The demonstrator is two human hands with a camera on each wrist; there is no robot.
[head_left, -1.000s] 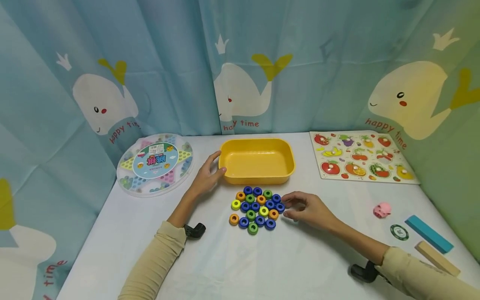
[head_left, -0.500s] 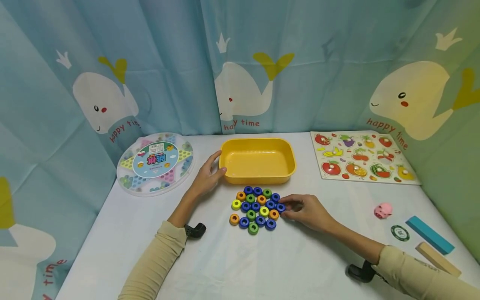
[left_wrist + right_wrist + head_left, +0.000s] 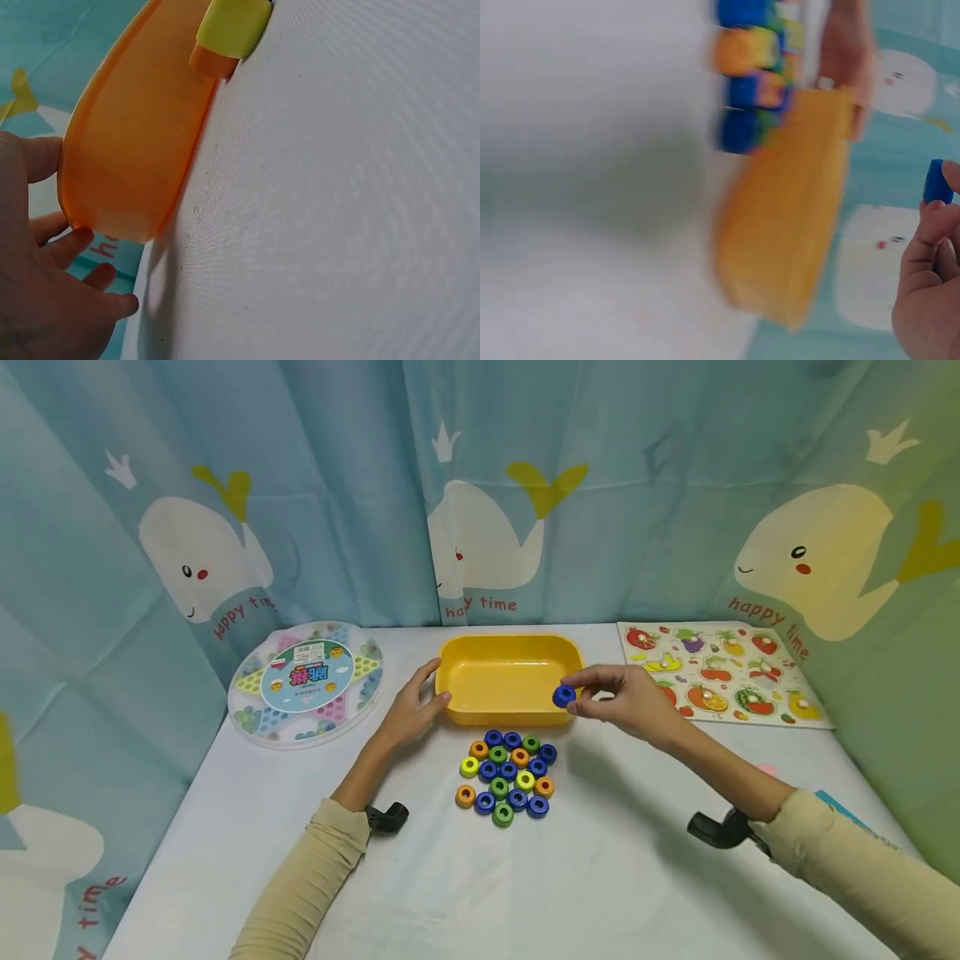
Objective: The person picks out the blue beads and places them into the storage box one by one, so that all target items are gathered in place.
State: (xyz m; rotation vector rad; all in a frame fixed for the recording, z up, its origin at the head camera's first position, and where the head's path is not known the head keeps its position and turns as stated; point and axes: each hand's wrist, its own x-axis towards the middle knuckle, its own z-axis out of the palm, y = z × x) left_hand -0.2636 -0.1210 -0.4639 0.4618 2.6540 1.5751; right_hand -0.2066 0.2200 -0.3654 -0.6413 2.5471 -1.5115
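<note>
A yellow plastic tray (image 3: pixel 510 717) stands at the back middle of the table. At its left end, my left hand (image 3: pixel 408 714) holds the rim between thumb and fingers, as the left wrist view also shows of the tray (image 3: pixel 127 150). My right hand (image 3: pixel 630 697) pinches a blue ring-shaped bead (image 3: pixel 564 696) between thumb and fingertip, raised by the tray's right front corner. In the right wrist view the bead (image 3: pixel 936 182) sits at the fingertips. In front of the tray lie several blue, green, orange and yellow beads (image 3: pixel 501 788) in a loose cluster.
A round Chinese checkers box (image 3: pixel 303 687) lies back left. Back right is a fruit peg puzzle board (image 3: pixel 720 677). The right forearm partly covers a blue block (image 3: pixel 843 808) and a pink toy. A whale-print curtain (image 3: pixel 337 510) hangs behind the table.
My right hand has taken a blue bead from the cluster's right edge and lifted it toward the tray's right front corner. My left hand has stayed at the tray.
</note>
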